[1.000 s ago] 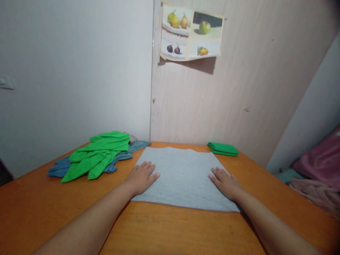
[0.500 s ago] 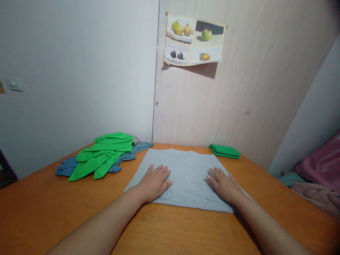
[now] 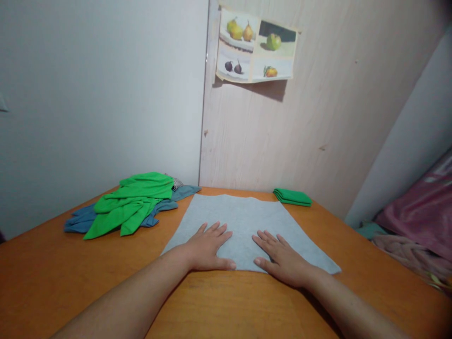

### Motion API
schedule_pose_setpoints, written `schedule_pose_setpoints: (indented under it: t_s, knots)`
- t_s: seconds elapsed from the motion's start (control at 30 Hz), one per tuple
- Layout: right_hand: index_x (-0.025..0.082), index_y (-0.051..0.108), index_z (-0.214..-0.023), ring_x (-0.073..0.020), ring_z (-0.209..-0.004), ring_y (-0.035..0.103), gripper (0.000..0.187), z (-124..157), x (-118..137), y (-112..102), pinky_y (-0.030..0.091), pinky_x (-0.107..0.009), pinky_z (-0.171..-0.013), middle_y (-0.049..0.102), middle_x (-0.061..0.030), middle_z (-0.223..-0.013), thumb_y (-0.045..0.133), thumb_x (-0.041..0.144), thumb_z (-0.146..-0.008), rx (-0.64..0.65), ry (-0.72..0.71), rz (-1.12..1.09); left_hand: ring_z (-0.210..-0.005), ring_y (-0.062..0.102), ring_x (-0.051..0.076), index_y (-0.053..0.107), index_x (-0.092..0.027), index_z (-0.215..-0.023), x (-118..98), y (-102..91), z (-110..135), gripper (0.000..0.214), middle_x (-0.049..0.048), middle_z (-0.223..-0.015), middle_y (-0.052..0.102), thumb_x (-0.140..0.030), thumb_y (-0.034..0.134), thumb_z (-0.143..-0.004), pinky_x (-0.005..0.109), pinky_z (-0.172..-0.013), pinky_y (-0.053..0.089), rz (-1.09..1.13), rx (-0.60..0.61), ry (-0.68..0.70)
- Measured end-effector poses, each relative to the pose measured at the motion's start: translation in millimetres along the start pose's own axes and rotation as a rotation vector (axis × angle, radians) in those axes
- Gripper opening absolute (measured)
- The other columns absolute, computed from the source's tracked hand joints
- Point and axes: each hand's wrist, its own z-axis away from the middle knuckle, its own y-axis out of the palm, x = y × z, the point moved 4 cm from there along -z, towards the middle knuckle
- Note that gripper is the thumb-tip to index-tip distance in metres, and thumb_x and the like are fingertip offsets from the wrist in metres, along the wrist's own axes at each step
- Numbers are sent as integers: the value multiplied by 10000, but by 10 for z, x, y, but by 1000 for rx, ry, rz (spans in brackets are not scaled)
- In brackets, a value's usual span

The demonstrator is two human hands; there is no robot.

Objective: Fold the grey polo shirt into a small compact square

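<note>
A light grey cloth (image 3: 240,216) lies spread out on the orange-brown wooden table (image 3: 226,306). On its near left part rests my left hand (image 3: 210,247), palm down with the fingers spread and the thumb along the near edge. My right hand (image 3: 280,259) lies on the near right part, fingers also apart, thumb pointing toward the left hand. Neither hand grips the fabric. The cloth's near right corner sticks out beyond my right wrist, and its near edge is partly covered by both hands.
A loose heap of bright green cloth (image 3: 137,197) over blue cloth (image 3: 79,222) lies at the left. A folded green cloth (image 3: 293,197) sits at the back right. Behind the table stands a wall with a fruit picture (image 3: 256,47). Pink fabric (image 3: 413,216) hangs beyond the right edge.
My right hand has slid left and nearer across the cloth, closer to my left hand. My left thumb has moved down to the near edge. The view has shifted slightly.
</note>
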Motion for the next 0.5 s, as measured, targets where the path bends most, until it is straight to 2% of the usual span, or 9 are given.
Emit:
schedule_pose_setpoints:
  t_s: [0.07,0.1,0.17,0.23,0.3,0.4,0.5]
  knots:
    - [331,431,-1475,-276,-1487,201,674,17,-187,-77,72,-486,-1213,279,-34,-1599,436,686,-902,-52,19,-90,-1468,227,359,573,-338,-1351,-13,-15,-3,893,91,-1556,357,-752,749,-579,541,-1184,-9,27,-1,-19]
    - [308,489,-1442,-273,-1476,237,634,24,-307,-132,115,-473,-1213,335,-44,-1578,403,666,-926,-131,54,-132,-1468,230,356,581,-338,-1341,-21,-22,-4,894,90,-1554,360,-754,753,-569,535,-1185,-7,37,1,-31]
    - [267,489,-1444,-268,-1472,251,624,61,-566,-226,161,-465,-1209,374,-60,-1561,359,632,-955,-299,151,-145,-1467,232,358,591,-334,-1333,-38,-36,-9,893,91,-1552,361,-753,758,-562,532,-1187,-3,46,6,-50]
    - [248,466,-1459,-261,-1486,207,634,121,-802,-226,142,-475,-1211,326,-63,-1585,341,621,-962,-300,251,-61,-1471,213,363,573,-325,-1358,-55,-41,-16,901,96,-1559,343,-755,744,-585,543,-1184,-11,11,28,-58]
    - [247,455,-1465,-282,-1490,187,646,202,-980,-193,109,-542,-1200,309,-71,-1590,373,626,-947,-276,311,-11,-1481,175,364,520,-313,-1413,-69,-35,-25,919,101,-1577,299,-771,697,-636,556,-1179,-21,-71,73,-59]
    - [257,462,-1458,-300,-1485,199,638,317,-1155,-159,108,-603,-1176,308,-63,-1590,367,621,-942,-270,364,36,-1493,116,360,385,-282,-1505,-91,-15,-29,978,104,-1609,207,-833,556,-715,581,-1174,5,-242,173,-41]
    - [203,571,-1367,-300,-1445,308,601,403,-1274,-223,193,-516,-1179,413,-100,-1536,436,571,-911,-372,383,-6,-1498,82,356,282,-253,-1548,-100,-10,-19,1011,105,-1625,147,-873,423,-761,596,-1171,44,-382,238,-30]
